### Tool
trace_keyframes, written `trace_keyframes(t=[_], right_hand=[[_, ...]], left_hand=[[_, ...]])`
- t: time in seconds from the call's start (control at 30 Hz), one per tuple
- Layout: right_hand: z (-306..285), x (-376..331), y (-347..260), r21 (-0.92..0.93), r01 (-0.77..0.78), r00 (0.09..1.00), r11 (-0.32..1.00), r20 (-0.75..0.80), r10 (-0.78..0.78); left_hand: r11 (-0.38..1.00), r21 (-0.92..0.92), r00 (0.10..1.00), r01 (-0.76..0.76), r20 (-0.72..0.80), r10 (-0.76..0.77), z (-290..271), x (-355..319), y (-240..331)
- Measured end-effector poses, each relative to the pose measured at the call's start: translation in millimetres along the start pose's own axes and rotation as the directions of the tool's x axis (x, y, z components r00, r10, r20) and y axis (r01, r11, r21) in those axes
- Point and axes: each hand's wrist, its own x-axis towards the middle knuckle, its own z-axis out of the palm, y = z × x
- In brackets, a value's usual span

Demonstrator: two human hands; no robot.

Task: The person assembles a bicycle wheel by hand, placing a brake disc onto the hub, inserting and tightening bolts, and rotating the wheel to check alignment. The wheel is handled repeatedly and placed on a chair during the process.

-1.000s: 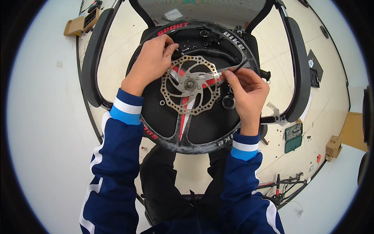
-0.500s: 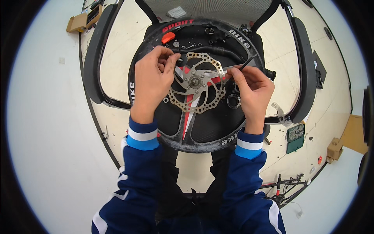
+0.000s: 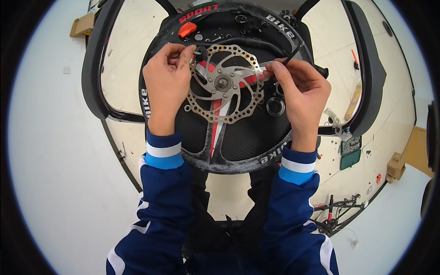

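Seen from above: a black carbon-look bicycle wheel with red and white spokes (image 3: 238,137) lying flat on a black seat-like frame with two curved black side arms (image 3: 94,64), over a pale cream floor panel (image 3: 128,55). At the wheel's centre, a round silver perforated brake disc with a wavy edge (image 3: 225,83), bolted around a small steel hub.

Left hand (image 3: 167,78) resting on the upper left rim of the disc, thumb and forefinger pressed together on a small dark part (too small to name, perhaps a bolt) right at the disc's edge. Right hand (image 3: 300,89) at the disc's right edge, fingers pinched around a thin black rod-like tool (image 3: 293,52) slanting up and to the right. Both grips closed on something, neither spread. Blue sleeves with white and light-blue cuffs entering from the lower edge.

Near the right hand, a small black ring (image 3: 275,106) lying on the wheel's dark face just beside the disc. Above the left hand, an orange plastic piece (image 3: 187,29) on the wheel's upper rim, with several small dark loose parts scattered close to it. Well off to the right on the floor panel: a green flat rectangular object (image 3: 350,158), a small cardboard box (image 3: 395,167), and a slim wooden-coloured stick (image 3: 354,98). At upper left, another tan box (image 3: 82,25).
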Motion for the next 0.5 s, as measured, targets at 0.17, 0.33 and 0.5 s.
trace_keyframes(t=[0.17, 0.33, 0.5], right_hand=[[2.8, -0.9, -3.9, -0.01, 0.022, 1.0, 1.0, -0.002, -0.022], [2.6, -1.0, -0.5, -0.024, 0.055, 0.998, 0.998, -0.007, -0.055], [1.1, -0.4, 0.4, 0.009, 0.057, 0.998, 0.998, -0.009, -0.057]], left_hand=[[0.999, -0.005, 0.999, -0.053, 0.008, 0.053, 2.9, 2.3, -5.8], [0.996, 0.046, 0.997, -0.07, -0.02, 0.071, 4.9, 2.9, -2.2], [0.99, 0.098, 0.994, -0.106, -0.015, 0.108, 7.1, 5.4, -2.0]])
